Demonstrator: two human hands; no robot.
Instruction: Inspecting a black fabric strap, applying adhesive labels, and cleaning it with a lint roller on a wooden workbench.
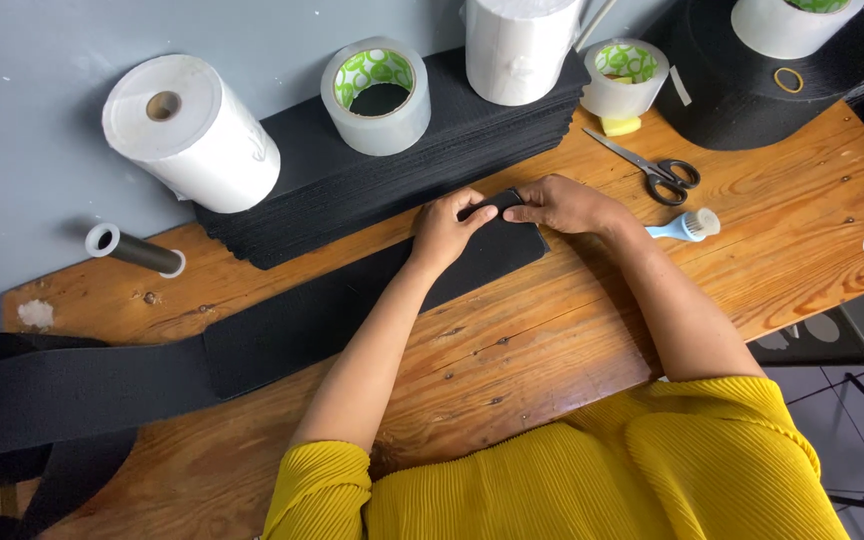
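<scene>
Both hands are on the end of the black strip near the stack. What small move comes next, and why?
Probably press the folded end flat. The left hand and right hand both pinch the end of the black strip where it meets the stack of black sheets, and that edge looks slightly lifted. The rest of the strip lies flat on the wooden table, so only this end seems to need smoothing.

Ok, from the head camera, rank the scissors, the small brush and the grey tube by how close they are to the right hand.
1. Small brush: just right of the right hand, by the wrist.
2. Scissors: up and to the right, slightly farther; close to the brush's distance, but the brush looks nearer.
3. Grey tube: far left, by the wall, clearly farthest.
</scene>
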